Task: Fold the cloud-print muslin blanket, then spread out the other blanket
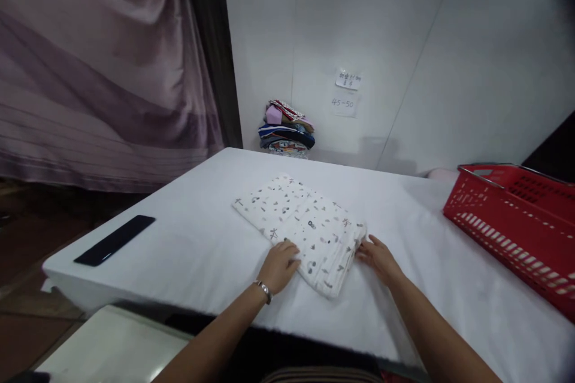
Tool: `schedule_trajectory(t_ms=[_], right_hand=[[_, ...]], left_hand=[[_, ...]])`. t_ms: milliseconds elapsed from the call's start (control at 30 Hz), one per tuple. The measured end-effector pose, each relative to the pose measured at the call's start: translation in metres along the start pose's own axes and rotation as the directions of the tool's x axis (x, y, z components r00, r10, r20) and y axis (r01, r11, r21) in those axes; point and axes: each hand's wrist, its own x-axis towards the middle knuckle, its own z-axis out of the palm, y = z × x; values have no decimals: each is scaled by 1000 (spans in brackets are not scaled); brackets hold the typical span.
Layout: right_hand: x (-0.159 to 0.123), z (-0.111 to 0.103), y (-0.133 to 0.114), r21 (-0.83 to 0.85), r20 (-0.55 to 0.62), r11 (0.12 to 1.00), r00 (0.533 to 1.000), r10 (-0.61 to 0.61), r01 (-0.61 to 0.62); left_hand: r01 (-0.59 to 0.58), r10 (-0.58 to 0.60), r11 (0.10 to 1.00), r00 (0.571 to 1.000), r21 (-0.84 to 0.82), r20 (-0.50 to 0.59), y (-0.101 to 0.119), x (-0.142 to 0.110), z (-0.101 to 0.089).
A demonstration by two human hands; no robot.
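A folded white cloth (300,218) with small grey and brown printed motifs lies flat and at an angle on the white-covered table. My left hand (279,264), wearing a metal band at the wrist, rests at its near edge, fingers loosely bent and thumb apart from them. At the right end, where several folded layers show, my right hand (380,256) has its fingertips on the edge, seeming to pinch it; part of these fingertips is hidden against the layers.
A dark flat phone-like slab (115,240) lies at the table's left. To the right stands a red plastic basket (516,221). Behind the table is a pile of folded fabrics (287,128), near handwritten paper notes (345,96) on the wall. A pink curtain (99,72) hangs at left.
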Motion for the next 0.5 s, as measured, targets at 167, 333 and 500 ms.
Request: schedule_trajectory(t_ms=[167, 333, 500], right_hand=[[42, -8, -9, -434, -120, 898, 983, -141, 76], [69, -12, -18, -585, -108, 807, 978, -179, 83], [85, -11, -23, -736, -80, 667, 963, -257, 117]], left_hand=[[49, -50, 997, 999, -57, -7, 4, -11, -1], [73, -74, 992, 997, -99, -14, 6, -19, 0], [108, -113, 983, 993, -151, -27, 9, -20, 2]])
